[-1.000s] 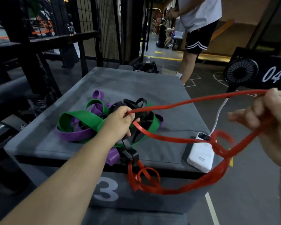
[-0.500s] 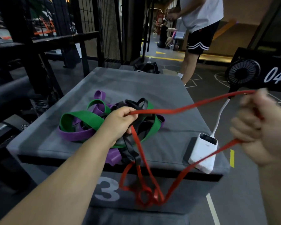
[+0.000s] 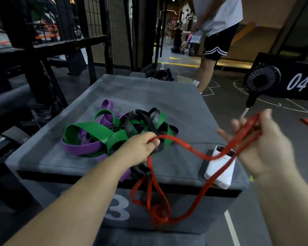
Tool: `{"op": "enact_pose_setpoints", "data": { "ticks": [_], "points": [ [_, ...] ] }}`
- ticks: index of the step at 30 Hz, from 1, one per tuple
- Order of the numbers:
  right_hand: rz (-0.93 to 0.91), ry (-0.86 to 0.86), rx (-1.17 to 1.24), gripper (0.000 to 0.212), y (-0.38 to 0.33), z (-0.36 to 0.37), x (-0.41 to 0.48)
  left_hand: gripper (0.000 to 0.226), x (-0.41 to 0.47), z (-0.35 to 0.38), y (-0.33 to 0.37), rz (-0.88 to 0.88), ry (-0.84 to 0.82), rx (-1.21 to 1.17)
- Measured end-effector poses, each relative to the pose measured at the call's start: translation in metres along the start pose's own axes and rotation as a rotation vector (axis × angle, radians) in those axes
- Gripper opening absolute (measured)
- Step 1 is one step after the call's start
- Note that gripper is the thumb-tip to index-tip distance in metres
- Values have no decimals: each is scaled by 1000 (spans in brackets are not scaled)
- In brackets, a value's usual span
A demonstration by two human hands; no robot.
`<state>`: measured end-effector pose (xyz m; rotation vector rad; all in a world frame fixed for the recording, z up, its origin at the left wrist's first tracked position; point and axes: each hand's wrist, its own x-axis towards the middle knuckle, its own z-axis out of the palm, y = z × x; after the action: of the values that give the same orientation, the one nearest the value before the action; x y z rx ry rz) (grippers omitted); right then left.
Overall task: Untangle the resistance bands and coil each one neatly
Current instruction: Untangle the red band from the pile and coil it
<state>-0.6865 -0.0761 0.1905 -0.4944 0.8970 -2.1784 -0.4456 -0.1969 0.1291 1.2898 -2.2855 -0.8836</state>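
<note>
My left hand (image 3: pixel 140 148) pinched the red band (image 3: pixel 190 148) right beside the green-purple-black tangle (image 3: pixel 89 128) on the grey box (image 3: pixel 149 93) marked 3, my right hand (image 3: pixel 261 148) had it draped over loosely spread fingers, and the slack hung down the box's front.

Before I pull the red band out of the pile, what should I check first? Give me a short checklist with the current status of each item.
1. Left hand pinches the red band: ok.
2. Right hand grip on it: strands cross the palm, but the hand is blurred: cannot tell.
3. Red band free of the black band: not ok. The black band wraps around it at the front edge of the box.
4. Red band clear of the power bank: not ok. A strand lies across it.
5. Hanging slack untwisted: not ok. Red loops bunch together below the box's front edge.
</note>
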Motion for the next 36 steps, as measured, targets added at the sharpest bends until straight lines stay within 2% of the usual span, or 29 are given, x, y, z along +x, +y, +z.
{"op": "enact_pose_setpoints", "data": {
  "ticks": [1, 4, 6, 8, 10, 12, 16, 20, 21, 23, 25, 27, 29, 30, 31, 32, 33, 36],
  "points": [
    [124, -37, -114, 31, 15, 16, -13, 15, 0, 2, 0, 11, -27, 7],
    [191, -167, -427, 26, 47, 14, -19, 11, -1, 7, 2, 28, -73, -5],
    [181, -235, -695, 26, 62, 11, -18, 11, -2, 11, 7, 52, -88, 45],
    [168, -386, -958, 44, 81, 11, -30, 10, -4, 14, 13, 85, -98, 90],
    [123, -457, -1163, 40, 92, 11, -33, 9, -6, 16, 17, 109, -109, 99],
    [95, -469, -1265, 35, 92, 15, -32, 10, -6, 15, 18, 106, -127, 77],
    [41, -538, -1361, 45, 82, 18, -31, 7, -7, 11, 18, 113, -156, 30],
    [196, -693, -1489, 31, 72, 24, -34, 5, -8, 16, 18, 121, -183, -29],
    [189, -675, -1446, 27, 68, 26, -32, 8, -8, 17, 17, 126, -169, -34],
    [77, -599, -1197, 23, 63, 31, -39, 15, -8, 16, 16, 129, -119, -26],
    [-10, -495, -789, 31, 46, 40, -42, 15, -8, 11, 12, 114, -92, 60],
    [-47, -394, -451, 26, 9, 34, -25, 15, -8, 8, 5, 65, -136, 161],
    [-5, -294, -379, 19, -31, 3, 22, 14, -10, 8, 0, 17, -197, 185],
    [27, -227, -358, 30, -46, -11, 54, 14, -10, 10, -2, 12, -199, 176],
    [29, -128, -387, 32, -56, -16, 68, 14, -10, 11, -2, 18, -187, 169],
    [-67, -120, -329, 17, -55, -12, 60, 15, -9, 11, -2, 22, -169, 163],
    [-34, -90, -294, 12, -42, 1, 33, 16, -9, 12, -2, 22, -151, 155],
    [95, -234, -474, 29, 22, 16, -18, 18, -8, 10, 2, 13, -155, 127]
  ]
}}
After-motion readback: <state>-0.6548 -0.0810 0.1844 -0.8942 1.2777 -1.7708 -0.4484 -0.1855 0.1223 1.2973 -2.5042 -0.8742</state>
